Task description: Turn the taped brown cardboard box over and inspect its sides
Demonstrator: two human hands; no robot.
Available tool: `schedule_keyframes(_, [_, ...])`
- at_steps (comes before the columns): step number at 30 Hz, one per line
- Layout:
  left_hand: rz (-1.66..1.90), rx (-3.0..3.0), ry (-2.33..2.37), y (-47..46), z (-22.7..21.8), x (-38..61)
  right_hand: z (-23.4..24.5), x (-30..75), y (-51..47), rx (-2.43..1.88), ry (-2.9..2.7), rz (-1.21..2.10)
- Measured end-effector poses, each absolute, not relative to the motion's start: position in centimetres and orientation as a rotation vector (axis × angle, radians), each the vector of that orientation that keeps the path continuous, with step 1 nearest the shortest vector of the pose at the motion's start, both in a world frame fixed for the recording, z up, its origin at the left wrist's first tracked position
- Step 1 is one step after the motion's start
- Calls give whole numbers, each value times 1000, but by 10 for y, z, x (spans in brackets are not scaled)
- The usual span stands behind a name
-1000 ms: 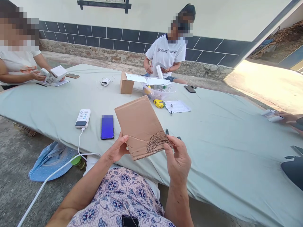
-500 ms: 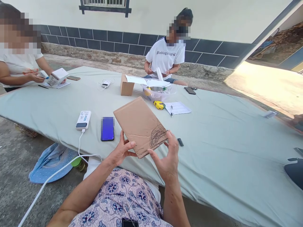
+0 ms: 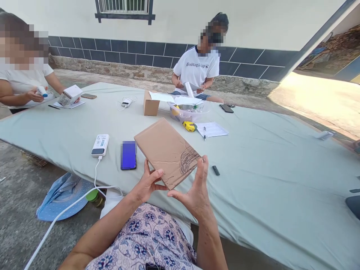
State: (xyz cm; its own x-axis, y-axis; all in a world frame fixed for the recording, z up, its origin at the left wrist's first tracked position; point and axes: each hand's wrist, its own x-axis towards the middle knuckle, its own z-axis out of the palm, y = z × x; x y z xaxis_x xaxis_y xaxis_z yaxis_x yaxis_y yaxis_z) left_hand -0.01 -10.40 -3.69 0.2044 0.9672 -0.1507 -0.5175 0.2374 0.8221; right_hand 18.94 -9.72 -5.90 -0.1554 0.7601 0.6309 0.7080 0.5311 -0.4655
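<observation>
A flat brown cardboard box [image 3: 164, 150] with black scribbled lines at its right corner is tilted above the near table edge. My left hand [image 3: 147, 183] is closed on its lower left edge, thumb on top and fingers underneath. My right hand [image 3: 195, 191] is open beside the lower right edge. Its fingertips are at the scribbled corner, and its thumb stretches out just below the near corner. A small black piece [image 3: 215, 170] lies on the cloth to the right.
On the cloth-covered table [image 3: 267, 168] are a power bank [image 3: 100, 145] with a white cable, a phone [image 3: 128, 155], a yellow tape measure [image 3: 189, 126], papers [image 3: 213, 129] and a plastic basin [image 3: 188, 112]. Two people sit across, one holding a white box [image 3: 70, 95].
My right thumb has slid off the box's near edge and the right hand has spread wider. The left hand keeps its grip. The person at left has moved a white and blue item.
</observation>
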Motion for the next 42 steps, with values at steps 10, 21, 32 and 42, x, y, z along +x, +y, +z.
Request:
schedule_keyframes(10, [1189,754,831,-106,-41,4,-61,194,-93,-1131,-1842,97])
schedule_keyframes(21, [1311,787,979,-91,-68,5,-67,196,-94,-1211,-1803,167])
schedule_keyframes(32, [1416,1045,1026,-93,-67,5,-79,182,-90,-1241,-1676,377])
schedule_keyframes(42, [1441,1588,1309,-96,-66,-5,-77,214,-82,-1248,-1529,311])
